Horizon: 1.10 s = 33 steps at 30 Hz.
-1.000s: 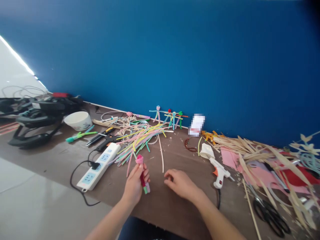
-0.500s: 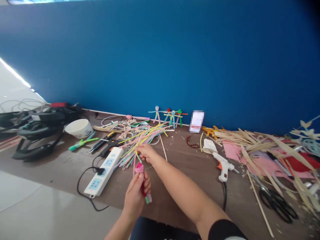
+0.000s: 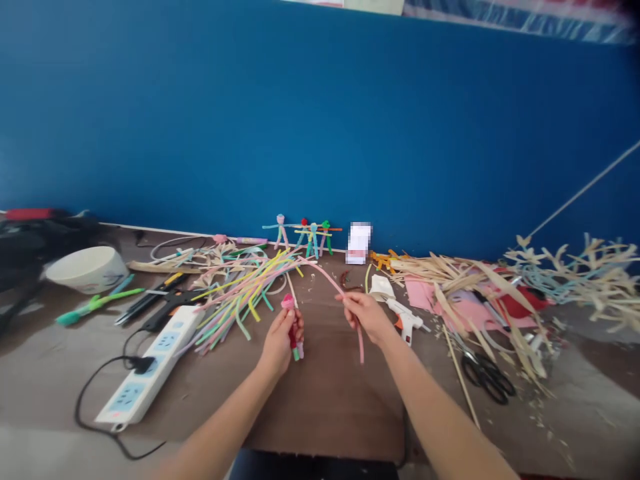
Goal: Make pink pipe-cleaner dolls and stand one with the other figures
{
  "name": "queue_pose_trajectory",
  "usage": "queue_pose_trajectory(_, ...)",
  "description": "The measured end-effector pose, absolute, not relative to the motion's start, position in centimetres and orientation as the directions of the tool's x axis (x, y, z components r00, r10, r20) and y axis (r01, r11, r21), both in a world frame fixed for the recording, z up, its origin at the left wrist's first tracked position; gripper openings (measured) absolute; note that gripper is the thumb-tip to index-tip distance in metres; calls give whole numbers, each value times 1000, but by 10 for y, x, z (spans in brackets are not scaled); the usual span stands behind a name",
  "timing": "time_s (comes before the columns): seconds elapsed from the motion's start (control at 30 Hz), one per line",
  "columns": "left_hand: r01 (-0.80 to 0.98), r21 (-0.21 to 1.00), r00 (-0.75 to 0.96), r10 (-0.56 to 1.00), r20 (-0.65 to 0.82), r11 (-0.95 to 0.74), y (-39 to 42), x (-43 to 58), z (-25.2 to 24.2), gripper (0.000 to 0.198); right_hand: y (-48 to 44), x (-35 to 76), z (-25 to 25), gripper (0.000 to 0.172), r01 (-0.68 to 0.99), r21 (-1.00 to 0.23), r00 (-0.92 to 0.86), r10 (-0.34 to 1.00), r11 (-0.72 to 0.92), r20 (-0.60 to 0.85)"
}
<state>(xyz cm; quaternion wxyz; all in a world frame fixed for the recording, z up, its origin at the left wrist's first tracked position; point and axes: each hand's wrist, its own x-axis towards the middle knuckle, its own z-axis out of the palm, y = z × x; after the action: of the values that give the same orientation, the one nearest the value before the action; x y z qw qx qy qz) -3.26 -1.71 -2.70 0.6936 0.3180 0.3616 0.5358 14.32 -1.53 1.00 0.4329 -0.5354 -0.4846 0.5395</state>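
In my head view, my left hand (image 3: 276,348) is clamped around a small pipe-cleaner bundle (image 3: 293,333) with a pink top. My right hand (image 3: 367,316) pinches a long pink pipe cleaner (image 3: 333,280), which arcs over the brown table (image 3: 325,400) to the pile of pipe cleaners (image 3: 235,300).

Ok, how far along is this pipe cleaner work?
Several standing pipe cleaner figures by the wall look done. In hand: the left hand holds a small pink-topped figure, the right hand a pink pipe cleaner. Still loose: a pile of colored pipe cleaners on the table.
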Motion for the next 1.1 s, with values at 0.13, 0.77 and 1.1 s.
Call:
queue_pose_trajectory(0.13,-480,829,295,943,-155,286,-18,-4,-26,20,-75,177,-7,32,-3,-971,22,970,-240,-240)
queue_pose_trajectory(0.77,-503,765,422,887,-187,401,-40,25,-23,20,-147,195,-30,28,344,-891,-2,948,-297,-317)
queue_pose_trajectory(1.1,-381,811,471,848,-242,444,-54,32,-23,21,-96,157,-8,26,166,-964,71,978,-207,-197)
